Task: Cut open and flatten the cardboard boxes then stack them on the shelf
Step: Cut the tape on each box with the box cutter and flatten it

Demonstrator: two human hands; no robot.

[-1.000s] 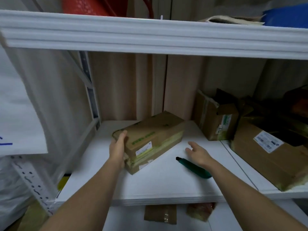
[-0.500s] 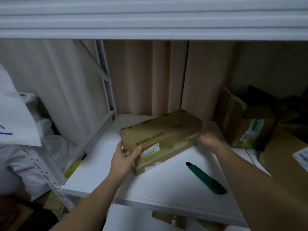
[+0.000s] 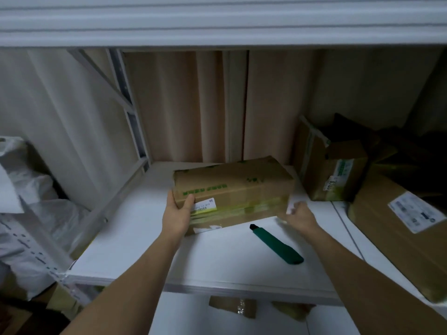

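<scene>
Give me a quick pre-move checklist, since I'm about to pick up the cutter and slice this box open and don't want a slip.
1. Box resting on the shelf: ok.
2. Left hand gripping the box's left end: ok.
3. Right hand steadying the right end: cannot tell, blurred, contact unclear.
4. Green cutter within reach, untouched, in front of the box: ok.
5. Cutter blade retracted: cannot tell, tip too dark.
6. Taped seam facing up for cutting: not ok, the yellowish tape band runs along the front side.
</scene>
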